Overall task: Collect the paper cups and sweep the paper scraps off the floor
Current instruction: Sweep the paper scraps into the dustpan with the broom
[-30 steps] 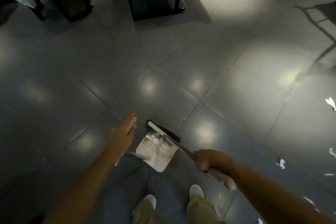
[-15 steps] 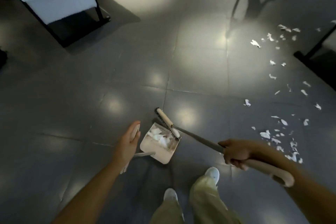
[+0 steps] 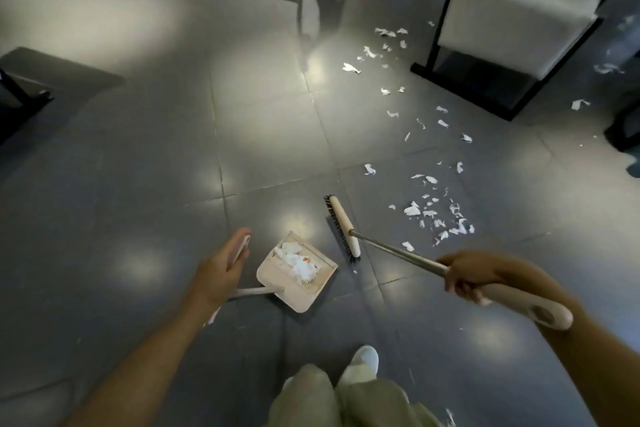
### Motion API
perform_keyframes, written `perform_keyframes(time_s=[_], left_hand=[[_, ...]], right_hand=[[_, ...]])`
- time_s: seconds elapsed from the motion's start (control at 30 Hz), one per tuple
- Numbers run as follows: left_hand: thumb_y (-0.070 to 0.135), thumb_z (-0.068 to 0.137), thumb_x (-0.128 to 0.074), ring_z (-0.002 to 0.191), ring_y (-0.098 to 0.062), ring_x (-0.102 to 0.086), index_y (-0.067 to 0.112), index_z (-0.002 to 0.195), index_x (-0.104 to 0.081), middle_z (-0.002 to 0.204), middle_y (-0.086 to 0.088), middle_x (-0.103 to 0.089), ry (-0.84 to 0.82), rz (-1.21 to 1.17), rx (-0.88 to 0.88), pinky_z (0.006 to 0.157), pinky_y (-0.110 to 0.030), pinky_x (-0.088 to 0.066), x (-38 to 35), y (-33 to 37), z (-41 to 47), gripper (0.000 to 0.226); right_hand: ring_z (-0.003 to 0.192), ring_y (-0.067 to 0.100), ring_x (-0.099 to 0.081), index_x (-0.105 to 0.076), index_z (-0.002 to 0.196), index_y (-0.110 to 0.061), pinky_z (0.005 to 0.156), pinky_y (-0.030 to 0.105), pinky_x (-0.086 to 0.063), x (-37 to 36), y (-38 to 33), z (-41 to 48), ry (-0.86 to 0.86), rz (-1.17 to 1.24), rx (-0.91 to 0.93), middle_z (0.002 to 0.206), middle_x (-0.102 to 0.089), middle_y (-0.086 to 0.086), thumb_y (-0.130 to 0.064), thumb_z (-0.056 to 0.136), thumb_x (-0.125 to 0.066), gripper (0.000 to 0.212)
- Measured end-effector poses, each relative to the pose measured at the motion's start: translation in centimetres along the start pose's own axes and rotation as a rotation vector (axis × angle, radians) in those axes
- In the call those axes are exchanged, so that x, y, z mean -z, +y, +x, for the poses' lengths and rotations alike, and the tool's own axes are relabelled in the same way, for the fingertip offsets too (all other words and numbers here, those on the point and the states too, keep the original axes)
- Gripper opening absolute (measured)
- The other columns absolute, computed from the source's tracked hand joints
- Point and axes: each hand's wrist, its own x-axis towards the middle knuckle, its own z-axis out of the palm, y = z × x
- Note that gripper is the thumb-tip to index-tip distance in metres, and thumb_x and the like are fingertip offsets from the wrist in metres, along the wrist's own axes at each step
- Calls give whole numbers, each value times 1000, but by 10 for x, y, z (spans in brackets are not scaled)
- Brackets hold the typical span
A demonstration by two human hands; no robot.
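On the gray tile floor [image 3: 138,184], the left hand [image 3: 221,270] holds the dustpan [image 3: 298,270] by its handle, the right hand [image 3: 467,279] is wrapped around the broom [image 3: 341,218] just right of the dustpan, and the paper scraps [image 3: 433,215] farther right likely need sweeping in next.

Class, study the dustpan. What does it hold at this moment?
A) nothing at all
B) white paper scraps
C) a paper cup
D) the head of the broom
B: white paper scraps lie piled inside the dustpan, while the broom sits apart from it.
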Motion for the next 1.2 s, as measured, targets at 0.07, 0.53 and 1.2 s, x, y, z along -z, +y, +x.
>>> perform_keyframes(time_s=[0.07, 0.53, 1.2], left_hand=[[19, 97, -51, 117, 0, -46, 27, 132, -52, 124, 15, -51, -60, 28, -41, 91, -19, -35, -9, 11, 8, 36], [26, 95, -50, 97, -32, -64, 54, 112, -36, 107, -11, -68, -472, 386, -403, 81, -40, -52, -39, 38, 76, 35], [16, 96, -52, 111, -14, -56, 20, 128, -52, 121, 3, -59, -672, 390, -548, 73, -6, -33, -69, 57, 42, 33]], right_hand=[[30, 12, -40, -54, 106, -1, 34, 17, -33, 3, 20, 0, 27, 50, -33, 39, -46, 3, 6, 82, -56, 25], [62, 17, -57, -54, 84, -12, 45, 19, -36, -107, 23, 11, 147, 110, -237, 67, -54, -1, -9, 79, -56, 7], [26, 5, -45, -52, 114, -6, 51, 26, -43, -200, 36, -82, 152, 482, -170, 36, -51, -4, -2, 79, -49, 35]])
